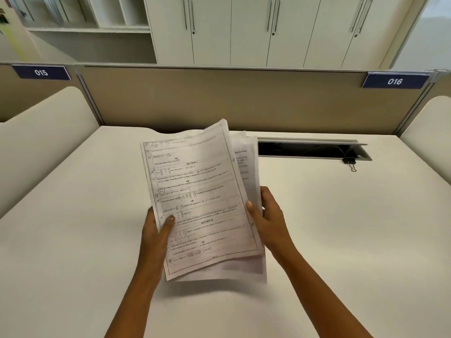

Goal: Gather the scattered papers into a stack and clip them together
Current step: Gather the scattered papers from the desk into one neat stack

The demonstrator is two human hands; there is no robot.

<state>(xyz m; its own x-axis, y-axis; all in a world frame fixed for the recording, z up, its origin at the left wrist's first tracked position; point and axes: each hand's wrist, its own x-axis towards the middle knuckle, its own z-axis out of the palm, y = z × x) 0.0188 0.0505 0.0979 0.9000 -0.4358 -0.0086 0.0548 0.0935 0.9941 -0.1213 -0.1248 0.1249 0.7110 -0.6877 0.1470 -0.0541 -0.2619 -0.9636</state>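
A loose stack of printed papers (200,191) is held up above the white desk (341,240), tilted toward me, with the sheets fanned unevenly at the right and bottom edges. My left hand (156,230) grips the stack's lower left edge, thumb on the top sheet. Along the right edge, my right hand (266,213) holds the stack with its thumb on the front. A black binder clip (350,162) lies on the desk at the far right, apart from both hands.
A cable slot (312,150) with an open lid cuts into the desk's back, right by the clip. A beige partition (219,101) closes the far side, with curved dividers (44,132) at left and right. Cabinets stand behind.
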